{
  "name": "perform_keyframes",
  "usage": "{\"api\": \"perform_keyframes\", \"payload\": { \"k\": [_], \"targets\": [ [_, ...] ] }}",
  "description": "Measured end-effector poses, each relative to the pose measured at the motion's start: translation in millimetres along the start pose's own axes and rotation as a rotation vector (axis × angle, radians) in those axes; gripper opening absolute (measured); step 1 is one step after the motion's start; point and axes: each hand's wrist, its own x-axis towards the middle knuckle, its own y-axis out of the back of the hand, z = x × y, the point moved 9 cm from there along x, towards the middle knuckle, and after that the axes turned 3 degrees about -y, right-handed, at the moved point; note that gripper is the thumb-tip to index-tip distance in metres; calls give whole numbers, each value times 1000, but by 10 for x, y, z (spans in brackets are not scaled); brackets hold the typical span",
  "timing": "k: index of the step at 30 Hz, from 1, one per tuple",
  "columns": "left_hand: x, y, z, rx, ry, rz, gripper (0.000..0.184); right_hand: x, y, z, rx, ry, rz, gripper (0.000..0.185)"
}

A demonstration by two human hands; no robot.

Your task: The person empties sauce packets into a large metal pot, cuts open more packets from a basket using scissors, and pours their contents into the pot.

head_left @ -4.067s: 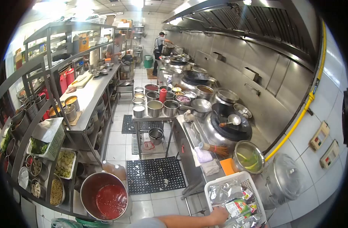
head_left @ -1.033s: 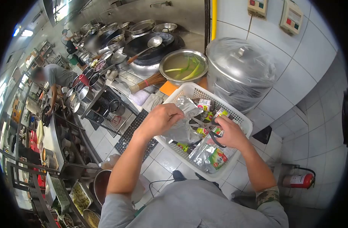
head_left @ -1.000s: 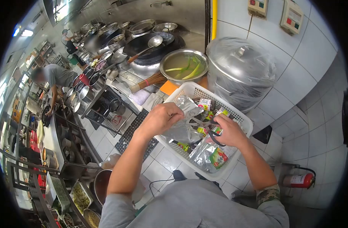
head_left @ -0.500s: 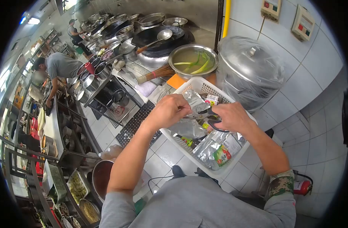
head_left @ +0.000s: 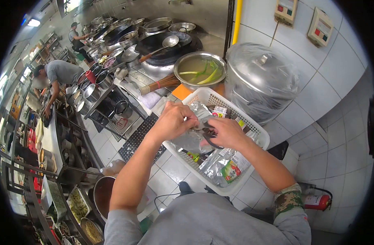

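Grey sleeve [head_left: 122,227] behind it, the left hand [head_left: 173,123] pinches silvery packaging [head_left: 199,109] over the white basket [head_left: 221,189]; beside it, the right hand [head_left: 227,132] grips black-handled scissors [head_left: 209,140], nearer the left hand than a second ago, so they seem to have reached the packaging, though exact contact is hidden.

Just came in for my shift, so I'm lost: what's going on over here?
Someone in a grey shirt is working over a white perforated basket of packets. Their left hand pinches a silvery pouch, and their right hand holds black-handled scissors close to it; whether they are cutting is hidden. At left, a co-worker bends over a counter.
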Motion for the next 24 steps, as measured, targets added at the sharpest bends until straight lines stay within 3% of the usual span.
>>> {"api": "perform_keyframes", "payload": {
  "k": [5, 8, 12, 15, 16, 19, 20, 24],
  "targets": [
    [-68, -10, -174, 3, 81, 33, 8, 68, -130, 6, -11, -41, -47, 57],
    [-153, -13, -280, -27, 130, 85, 8, 70, -97, -108, 75, 50, 125, 55],
    [-246, 26, -290, 4, 168, 183, 10, 113, -184, -98, 80, -46, 98, 57],
    [-346, 36, -359, -27, 171, 239, 18, 123, -213, -103, 62, -101, 58, 57],
    [-396, 144, -290, -44, 115, 318, 29, 118, -212, -106, 70, -101, 68, 57],
    [-825, 216, -560, -188, 331, 437, 35, 99, -233, -46, 84, -119, 76, 56],
    [-900, 92, -651, -243, 398, 270, 26, 98, -268, -20, 83, -130, 56, 55],
    [-846, 29, -570, -84, 272, 240, 14, 129, -347, -46, 135, -161, -92, 55]
  ]
}}
